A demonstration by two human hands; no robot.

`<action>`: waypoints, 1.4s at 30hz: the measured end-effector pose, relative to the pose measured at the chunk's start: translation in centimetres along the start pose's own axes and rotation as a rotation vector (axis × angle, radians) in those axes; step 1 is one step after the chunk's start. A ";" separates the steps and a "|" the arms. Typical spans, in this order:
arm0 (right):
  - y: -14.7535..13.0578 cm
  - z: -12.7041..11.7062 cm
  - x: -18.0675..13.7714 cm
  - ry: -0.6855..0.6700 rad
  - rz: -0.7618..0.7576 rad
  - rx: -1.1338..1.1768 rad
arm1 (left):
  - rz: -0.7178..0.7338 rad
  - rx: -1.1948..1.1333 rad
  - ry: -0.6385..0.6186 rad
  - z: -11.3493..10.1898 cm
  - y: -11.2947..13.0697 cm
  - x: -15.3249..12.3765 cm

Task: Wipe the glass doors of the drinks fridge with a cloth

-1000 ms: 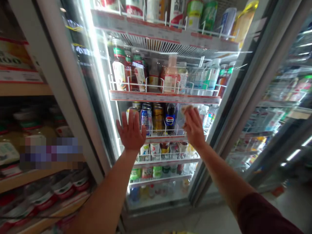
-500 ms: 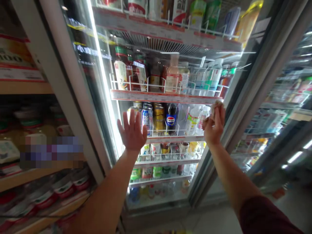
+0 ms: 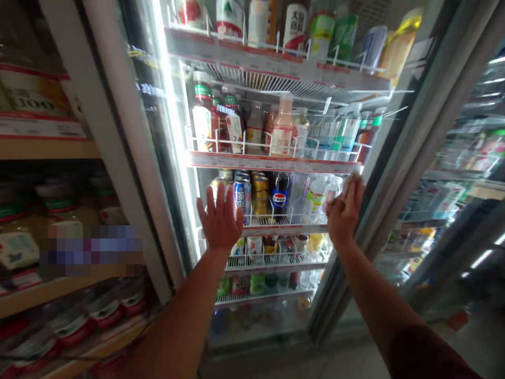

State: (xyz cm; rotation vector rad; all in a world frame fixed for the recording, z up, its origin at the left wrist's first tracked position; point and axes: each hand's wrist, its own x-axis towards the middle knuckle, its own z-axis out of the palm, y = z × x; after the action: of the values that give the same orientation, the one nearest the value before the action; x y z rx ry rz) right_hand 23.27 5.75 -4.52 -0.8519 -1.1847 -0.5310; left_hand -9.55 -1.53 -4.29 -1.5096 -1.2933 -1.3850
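Observation:
My left hand [image 3: 220,218] lies flat with fingers spread on the glass door [image 3: 165,173] of a lit drinks cooler, in front of the row of cans [image 3: 241,193]. My right hand [image 3: 344,211] presses against the same glass near the door's right edge, below the red shelf strip [image 3: 276,163]. A small pale cloth [image 3: 352,179] shows at its fingertips, held against the pane. Behind the glass stand a dark cola bottle [image 3: 280,193] and clear bottles [image 3: 315,197].
Wooden shelves [image 3: 47,148] with jars and packets stand on the left, next to the cooler's white frame [image 3: 114,131]. A second glass-door cooler [image 3: 465,173] is on the right. Wire shelves of bottles fill the cooler above and below my hands.
My right hand with the cloth has slid rightward across the glass, from the middle of the can shelf to the door's right edge. My left hand has stayed flat on the glass.

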 end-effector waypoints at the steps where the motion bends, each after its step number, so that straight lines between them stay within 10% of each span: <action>1: -0.8 -0.1 -1.5 -0.078 -0.042 0.019 | 0.004 0.011 0.009 0.0 0.0 0.0; 5: -4.0 0.4 -4.6 -0.229 -0.243 0.074 | 0.003 0.014 0.028 0.1 0.0 0.0; 11: -7.8 3.2 1.3 -0.211 -0.231 0.108 | 0.013 0.033 0.020 0.0 0.0 0.0; 17: -10.5 2.8 -3.7 -0.372 -0.385 0.114 | 0.062 0.071 0.061 0.1 0.0 0.1; 23: -13.4 5.1 0.7 -0.304 -0.382 0.151 | 0.023 0.059 0.036 0.1 0.0 0.0; 42: -18.7 6.8 -0.9 -0.531 -0.656 0.208 | 0.017 0.040 0.016 0.2 -0.1 0.0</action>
State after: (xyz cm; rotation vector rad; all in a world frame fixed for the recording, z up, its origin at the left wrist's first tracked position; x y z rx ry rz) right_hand 4.98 0.09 0.99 -0.4127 -1.9951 -0.7132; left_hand -9.61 -1.34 -4.37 -1.4769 -1.2877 -1.3501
